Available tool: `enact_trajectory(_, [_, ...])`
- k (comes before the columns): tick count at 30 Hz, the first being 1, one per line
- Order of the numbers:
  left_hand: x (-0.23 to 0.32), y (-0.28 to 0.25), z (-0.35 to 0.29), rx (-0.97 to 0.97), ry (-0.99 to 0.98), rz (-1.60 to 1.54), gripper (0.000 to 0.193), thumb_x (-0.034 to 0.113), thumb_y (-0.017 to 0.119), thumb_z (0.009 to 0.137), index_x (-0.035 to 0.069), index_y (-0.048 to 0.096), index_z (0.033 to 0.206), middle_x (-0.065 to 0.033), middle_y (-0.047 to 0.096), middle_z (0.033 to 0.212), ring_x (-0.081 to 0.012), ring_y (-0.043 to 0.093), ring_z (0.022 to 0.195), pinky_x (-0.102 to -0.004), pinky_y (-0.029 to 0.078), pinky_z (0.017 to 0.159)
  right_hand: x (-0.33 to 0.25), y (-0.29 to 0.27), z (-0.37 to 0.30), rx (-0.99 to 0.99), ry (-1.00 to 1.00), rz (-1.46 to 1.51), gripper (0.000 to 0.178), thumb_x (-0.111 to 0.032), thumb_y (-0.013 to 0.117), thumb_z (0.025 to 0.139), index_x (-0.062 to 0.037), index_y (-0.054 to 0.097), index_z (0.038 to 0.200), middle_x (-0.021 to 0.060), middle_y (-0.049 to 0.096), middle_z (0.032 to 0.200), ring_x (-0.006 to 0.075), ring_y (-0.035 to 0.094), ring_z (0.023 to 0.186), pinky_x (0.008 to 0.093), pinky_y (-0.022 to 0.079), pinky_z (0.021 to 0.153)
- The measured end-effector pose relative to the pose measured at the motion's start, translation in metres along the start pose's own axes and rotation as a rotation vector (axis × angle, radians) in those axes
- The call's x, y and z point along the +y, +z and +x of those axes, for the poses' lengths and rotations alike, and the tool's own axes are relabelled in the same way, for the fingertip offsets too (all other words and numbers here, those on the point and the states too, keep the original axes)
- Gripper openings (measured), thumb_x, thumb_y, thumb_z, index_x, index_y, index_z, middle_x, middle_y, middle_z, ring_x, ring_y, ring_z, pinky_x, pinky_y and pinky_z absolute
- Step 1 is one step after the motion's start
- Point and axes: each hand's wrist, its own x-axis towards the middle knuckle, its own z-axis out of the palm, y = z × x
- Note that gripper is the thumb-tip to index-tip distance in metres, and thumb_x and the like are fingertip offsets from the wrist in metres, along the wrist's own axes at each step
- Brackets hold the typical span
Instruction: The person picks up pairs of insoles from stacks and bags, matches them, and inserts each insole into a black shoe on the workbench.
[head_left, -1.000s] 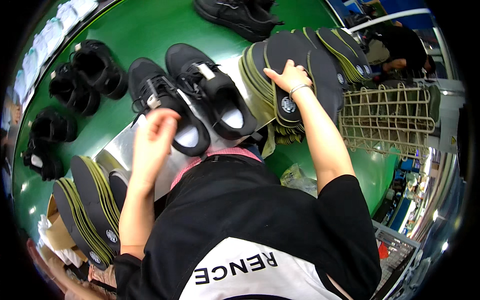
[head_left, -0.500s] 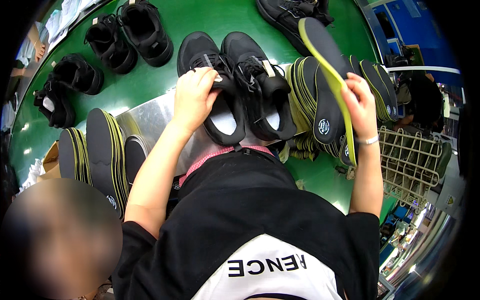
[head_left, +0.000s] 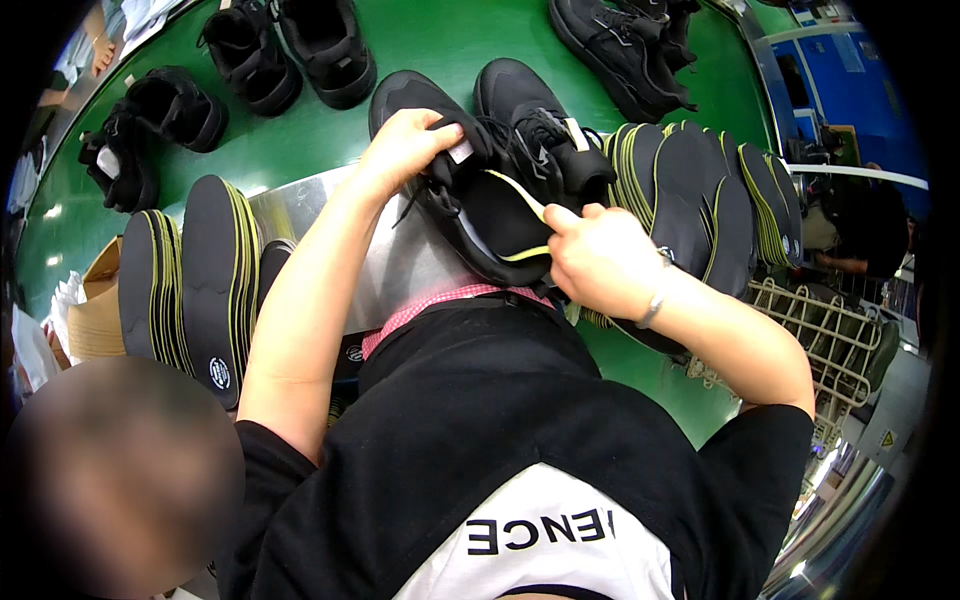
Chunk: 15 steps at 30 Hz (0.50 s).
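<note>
My left hand [head_left: 408, 150] is closed on the tongue of a black shoe [head_left: 470, 243], pulling it up so that the opening shows. With my right hand [head_left: 603, 258] I grip the heel end of a black insole with a yellow-green edge [head_left: 512, 222]. The insole's front part is inside that shoe, hidden by the upper, while its heel still stands tilted above the shoe's heel. Right beside it, the matching black shoe [head_left: 540, 125] sits upright, its opening partly hidden behind my right hand.
Stacks of black insoles stand on the right [head_left: 690, 190] and on the left [head_left: 215, 270]. More black shoes [head_left: 250, 55] line the green table [head_left: 420, 35]. A wire rack [head_left: 815, 330] is at the right, and a cardboard box [head_left: 97, 310] at the left. Another person's hand [head_left: 102, 55] shows far left.
My right hand has brought the insole from the right over to the left shoe, and its front is now inside. My left hand has lifted the shoe's tongue.
</note>
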Motion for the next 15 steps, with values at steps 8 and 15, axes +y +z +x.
enact_trajectory(8, [-0.002, 0.004, 0.000, 0.065, -0.013, -0.003, 0.021, 0.019, 0.056, 0.075, 0.000, 0.060, 0.082, -0.0011, 0.059, 0.070, -0.0065, 0.051, 0.060, -0.0218, 0.040, 0.054, -0.026, 0.066, 0.068, 0.175, 0.241, 0.041, 0.016, -0.018, 0.052, 0.067, -0.0044, 0.062, 0.066, 0.0150, 0.053, 0.087, 0.0259, 0.054, 0.070, 0.0355, 0.045, 0.059])
enact_trajectory(15, [-0.016, 0.007, 0.009, 0.098, -0.002, 0.056, 0.022, 0.020, 0.057, 0.074, -0.001, 0.060, 0.080, -0.0002, 0.057, 0.064, -0.0073, 0.049, 0.053, -0.0217, 0.038, 0.049, -0.041, 0.026, 0.008, -0.035, 0.397, 0.042, 0.054, -0.040, 0.067, 0.058, -0.0034, 0.048, 0.092, 0.0191, 0.044, 0.108, 0.0273, 0.051, 0.087, 0.0418, 0.042, 0.070])
